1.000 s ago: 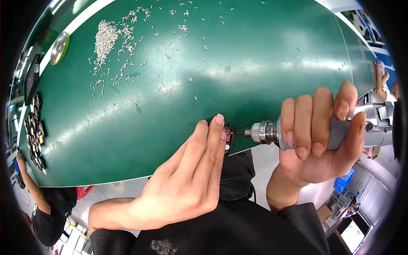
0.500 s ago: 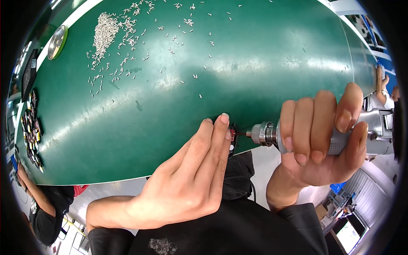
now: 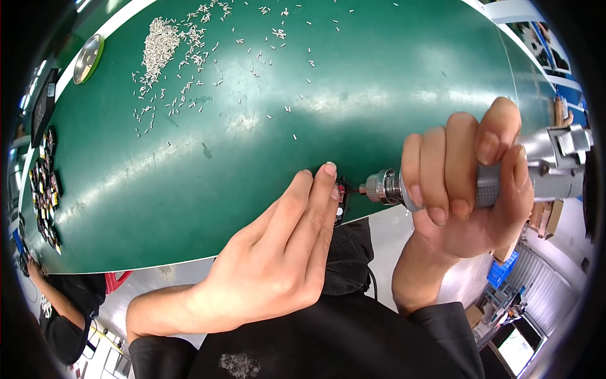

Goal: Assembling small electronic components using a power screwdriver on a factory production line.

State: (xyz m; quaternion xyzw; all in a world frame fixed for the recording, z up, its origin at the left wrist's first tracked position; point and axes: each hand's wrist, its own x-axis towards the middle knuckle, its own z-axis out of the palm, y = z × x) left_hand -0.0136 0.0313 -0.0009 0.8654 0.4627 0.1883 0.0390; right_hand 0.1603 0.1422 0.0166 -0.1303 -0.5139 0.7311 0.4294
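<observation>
My right hand (image 3: pixel 464 183) is wrapped around a grey power screwdriver (image 3: pixel 546 183) with a silver collar. Its thin bit points left and meets, or nearly meets, a small black part (image 3: pixel 341 211) with red and white spots. That part sits by the table's near edge. My left hand (image 3: pixel 271 252) lies over its left side, fingers together and pressed against it; most of the part is hidden beneath them. Whether a screw sits at the bit's tip is too small to tell.
Across the green table (image 3: pixel 252 170), a heap of small silver screws (image 3: pixel 161 47) lies at the far left, with loose ones scattered rightward. Several small dark assemblies (image 3: pixel 45 196) line the left edge, near a round green-rimmed dish (image 3: pixel 88 60). Another person (image 3: pixel 63 309) works at the lower left.
My right hand and the screwdriver have shifted up and slightly left. My left hand and the black part have moved a little up and left in the picture, still together.
</observation>
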